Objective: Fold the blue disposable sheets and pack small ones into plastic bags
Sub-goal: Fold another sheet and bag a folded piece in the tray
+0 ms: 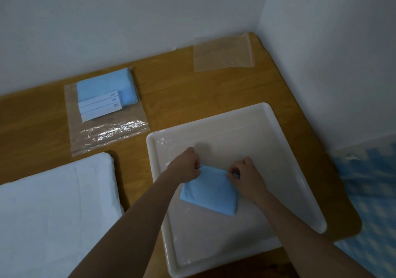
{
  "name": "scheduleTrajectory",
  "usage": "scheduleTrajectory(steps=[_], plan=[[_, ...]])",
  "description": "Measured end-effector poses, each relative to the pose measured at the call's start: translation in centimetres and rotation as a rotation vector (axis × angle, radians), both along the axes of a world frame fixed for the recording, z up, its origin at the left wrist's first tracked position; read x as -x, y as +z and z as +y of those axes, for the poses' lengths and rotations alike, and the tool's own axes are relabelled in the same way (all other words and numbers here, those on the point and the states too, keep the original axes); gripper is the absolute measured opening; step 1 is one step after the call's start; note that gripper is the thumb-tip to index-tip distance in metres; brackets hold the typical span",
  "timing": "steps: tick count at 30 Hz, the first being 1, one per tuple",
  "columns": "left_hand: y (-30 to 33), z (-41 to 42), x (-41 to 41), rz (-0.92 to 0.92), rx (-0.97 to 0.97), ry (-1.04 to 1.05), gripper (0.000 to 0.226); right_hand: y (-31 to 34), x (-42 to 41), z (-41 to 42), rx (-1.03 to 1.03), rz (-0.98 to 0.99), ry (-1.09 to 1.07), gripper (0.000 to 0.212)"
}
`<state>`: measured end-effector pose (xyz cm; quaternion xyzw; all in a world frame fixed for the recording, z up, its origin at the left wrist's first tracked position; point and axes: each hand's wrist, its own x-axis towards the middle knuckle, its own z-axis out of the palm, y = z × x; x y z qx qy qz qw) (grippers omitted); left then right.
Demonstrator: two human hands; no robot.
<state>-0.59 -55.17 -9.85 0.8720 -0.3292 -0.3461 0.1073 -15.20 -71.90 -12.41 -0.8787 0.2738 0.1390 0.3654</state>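
Over the white tray (300, 192), both hands pinch a folded blue sheet (211, 192). Left hand (186, 166) grips its far left corner, right hand (246, 176) its far right corner.

You're in what looks like a plain home room, set up as a packing bench. Wooden table (175, 89) pushed into a corner of bare white walls (321, 63). Right of the table, blue-white checked floor mat (368, 192). On the table: white plastic tray (214, 127), zip bags (222, 52) behind it, white padded cloth (53, 202) to its left.
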Motion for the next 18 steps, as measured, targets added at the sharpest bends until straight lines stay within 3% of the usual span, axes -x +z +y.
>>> scheduleTrajectory(steps=[4,8,12,16,18], plan=[[1.0,-0.4,0.6,-0.007,0.115,-0.126,0.009,0.3,0.9,0.4,-0.016,-0.056,0.02,0.01],[1.2,0.0,1.2,-0.027,0.073,-0.096,0.018,0.8,1.4,0.5,-0.043,-0.088,0.022,0.019],[1.5,0.3,1.7,-0.135,0.11,-0.033,0.02,1.6,1.8,0.7,-0.066,0.014,-0.015,0.018],[1.8,0.0,3.7,-0.232,0.274,0.032,0.061,2.1,2.7,1.4,0.02,0.147,-0.129,0.019],[2.1,0.4,4.8,-0.266,0.316,0.057,0.053,2.0,3.6,1.7,0.002,0.178,-0.226,0.022]])
